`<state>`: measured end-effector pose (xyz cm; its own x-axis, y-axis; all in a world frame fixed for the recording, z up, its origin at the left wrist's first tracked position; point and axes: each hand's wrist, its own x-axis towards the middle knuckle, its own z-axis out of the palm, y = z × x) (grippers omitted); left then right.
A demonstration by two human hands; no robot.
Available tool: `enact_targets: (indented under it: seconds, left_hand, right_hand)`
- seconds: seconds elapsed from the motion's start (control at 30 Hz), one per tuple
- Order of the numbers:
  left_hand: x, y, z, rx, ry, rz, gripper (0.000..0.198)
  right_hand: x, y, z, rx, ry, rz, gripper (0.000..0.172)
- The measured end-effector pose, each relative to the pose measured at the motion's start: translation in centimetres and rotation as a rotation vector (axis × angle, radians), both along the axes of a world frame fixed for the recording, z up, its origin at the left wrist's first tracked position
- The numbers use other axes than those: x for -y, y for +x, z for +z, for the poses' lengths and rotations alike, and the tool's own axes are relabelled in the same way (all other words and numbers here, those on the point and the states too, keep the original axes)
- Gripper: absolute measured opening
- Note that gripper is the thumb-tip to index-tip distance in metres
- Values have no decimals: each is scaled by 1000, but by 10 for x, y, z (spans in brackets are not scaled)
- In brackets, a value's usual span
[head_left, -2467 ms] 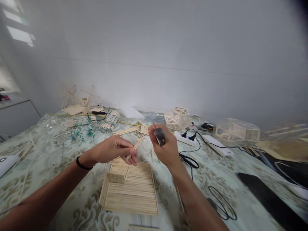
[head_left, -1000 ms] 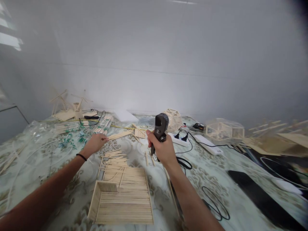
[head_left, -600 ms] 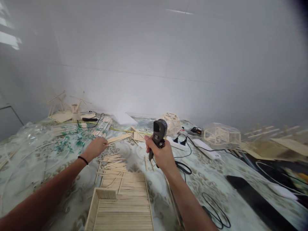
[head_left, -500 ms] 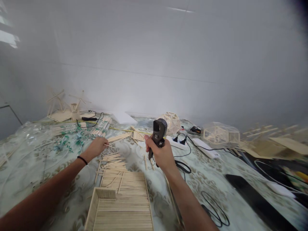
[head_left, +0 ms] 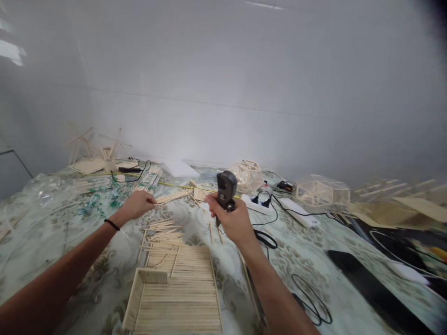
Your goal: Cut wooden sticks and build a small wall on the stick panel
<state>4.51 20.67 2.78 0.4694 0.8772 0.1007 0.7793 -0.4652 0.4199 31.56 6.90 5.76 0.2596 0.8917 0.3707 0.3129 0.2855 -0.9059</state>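
Note:
My left hand (head_left: 137,205), a dark band on its wrist, is closed in a pinch on a thin wooden stick, which barely shows at the fingertips. It hovers left of a bundle of wooden sticks (head_left: 174,196). My right hand (head_left: 233,221) is wrapped around a black hand cutter (head_left: 226,188), held upright with its head on top. Nearest me lies a wooden stick panel (head_left: 181,307) with a low wall (head_left: 134,295) along its left side. Loose cut sticks (head_left: 164,235) lie heaped at its far edge.
White power strips (head_left: 256,204) with black plugs and cables lie at right, near a long black slab (head_left: 377,293). Stick frame models (head_left: 247,174) stand along the wall. Plastic and green wrappers (head_left: 111,201) lie at left, beside a black corded tool (head_left: 129,170).
My left hand has shifted slightly left and up, and its stick shows less. The cutter has moved slightly left and turned in my right hand.

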Motion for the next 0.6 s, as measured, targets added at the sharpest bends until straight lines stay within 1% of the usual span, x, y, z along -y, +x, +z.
enact_targets:
  seconds: [0.07,0.13,0.2,0.3,0.4,0.47,0.5,0.57,0.6]
  left_hand:
    - [11,-2,23,47,-22,-19,25]
    - [27,-1,44,90,-43,-44,31]
    - [46,2,59,173,-101,-80,34]
    - [70,4,69,243,-185,-154,30]
    - [85,1,74,290,-260,-224,24]
    - [91,-2,77,360,-299,-260,23]
    - [93,-2,80,410,-312,-272,24]
    - [98,-1,84,529,-310,-281,26]
    - [101,1,86,579,-297,-277,27]
  right_hand:
    - [-1,-3,-3,148,84,14,29]
    - [-1,-6,-5,332,223,31,25]
    - [-1,-10,-9,494,343,35,30]
    - [2,-13,-12,682,433,10,42]
    - [6,-13,-10,787,505,-27,41]
    - [10,-14,-5,741,534,-21,36]
    - [12,-15,-1,668,527,-7,30]
    - [17,-18,9,418,441,19,13]
    - [21,-20,14,263,362,38,10]
